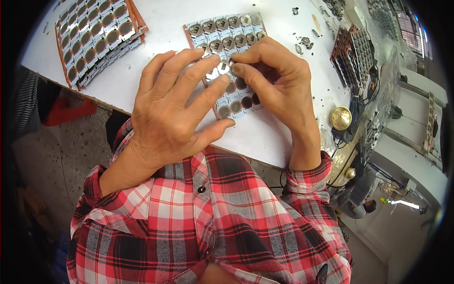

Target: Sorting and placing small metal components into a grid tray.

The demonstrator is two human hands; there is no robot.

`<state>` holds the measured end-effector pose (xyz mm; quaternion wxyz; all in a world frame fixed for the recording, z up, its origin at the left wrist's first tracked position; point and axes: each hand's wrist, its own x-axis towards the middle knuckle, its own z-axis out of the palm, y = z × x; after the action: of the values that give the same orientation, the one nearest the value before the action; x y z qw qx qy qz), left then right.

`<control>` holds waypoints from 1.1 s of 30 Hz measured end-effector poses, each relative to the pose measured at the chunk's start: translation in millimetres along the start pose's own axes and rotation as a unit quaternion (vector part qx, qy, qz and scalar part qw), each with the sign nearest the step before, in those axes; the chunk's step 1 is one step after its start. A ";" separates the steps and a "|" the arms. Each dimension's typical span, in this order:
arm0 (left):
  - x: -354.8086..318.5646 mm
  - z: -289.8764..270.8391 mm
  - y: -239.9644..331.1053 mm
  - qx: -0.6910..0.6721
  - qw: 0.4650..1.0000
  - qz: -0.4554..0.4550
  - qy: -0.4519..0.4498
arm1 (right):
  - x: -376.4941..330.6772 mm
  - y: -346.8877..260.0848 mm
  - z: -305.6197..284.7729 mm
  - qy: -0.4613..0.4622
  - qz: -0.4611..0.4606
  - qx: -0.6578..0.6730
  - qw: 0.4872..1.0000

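In front of me on the white table lies a circuit board panel (221,34) with rows of round pads. Its far rows carry shiny metal clips (222,23); the near rows show bare round pads (223,111). My left hand (172,106) is spread over the panel's left side, fingertips resting on or just above the clips in the middle rows. Thumb and forefinger of my right hand (279,78) pinch a small metal clip (231,65) at the panel's middle. The fingers partly hide this clip and the pads under them.
A stack of similar panels (94,35) stands at the far left. Loose metal clips (305,43) lie scattered to the right of the panel. Further right are another stack of panels (354,54) and a round brass-coloured object (340,118). The table's front edge runs close to my body.
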<state>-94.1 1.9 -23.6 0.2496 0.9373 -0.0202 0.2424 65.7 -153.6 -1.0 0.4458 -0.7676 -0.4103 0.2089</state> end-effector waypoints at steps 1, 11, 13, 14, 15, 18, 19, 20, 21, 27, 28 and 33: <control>-0.6 0.1 0.1 -0.002 1.000 -0.002 -0.001 | 0.1 0.0 1.2 0.001 0.010 0.012 1.000; -3.1 1.4 -1.2 -0.004 1.000 -0.009 0.001 | 0.7 4.1 -2.2 -0.012 -0.001 0.007 1.000; -0.8 1.5 -0.1 -0.011 1.000 -0.014 -0.002 | -2.0 1.5 -4.6 0.036 0.013 0.019 0.999; -0.9 1.9 0.2 -0.021 1.000 -0.017 -0.002 | -2.5 -3.6 -10.8 0.068 0.069 0.028 0.995; -2.9 2.7 -0.5 -0.015 1.000 -0.016 0.000 | -0.8 0.6 -15.3 0.124 0.038 -0.018 0.991; -2.6 5.4 -0.8 -0.017 1.000 -0.011 0.011 | 3.1 24.6 -47.8 0.236 0.008 -0.198 0.951; -2.9 5.7 -1.7 -0.019 1.000 -0.009 0.011 | 2.8 29.4 -55.5 0.233 0.016 -0.240 0.942; -3.2 5.8 -2.1 -0.015 1.000 -0.008 0.014 | 3.4 34.8 -58.7 0.234 0.017 -0.242 0.942; -3.6 5.9 -2.3 -0.012 1.000 -0.008 0.017 | 4.0 40.3 -61.0 0.220 0.022 -0.268 0.937; -3.8 3.3 -2.4 -0.011 1.000 -0.008 0.007 | 9.1 39.1 -63.9 0.259 -0.085 -0.212 0.939; -3.7 3.6 -2.7 -0.012 1.000 -0.007 0.008 | 7.2 37.4 -64.3 0.260 -0.085 -0.213 0.938; -5.0 4.2 -2.6 0.002 1.000 -0.011 -0.004 | 0.9 27.8 -62.2 0.166 -0.005 -0.228 0.959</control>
<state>-96.2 1.7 -30.3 0.2503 0.9388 -0.0105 0.2362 121.3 -192.2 7.4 0.3214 -0.8709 -0.3710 -0.0229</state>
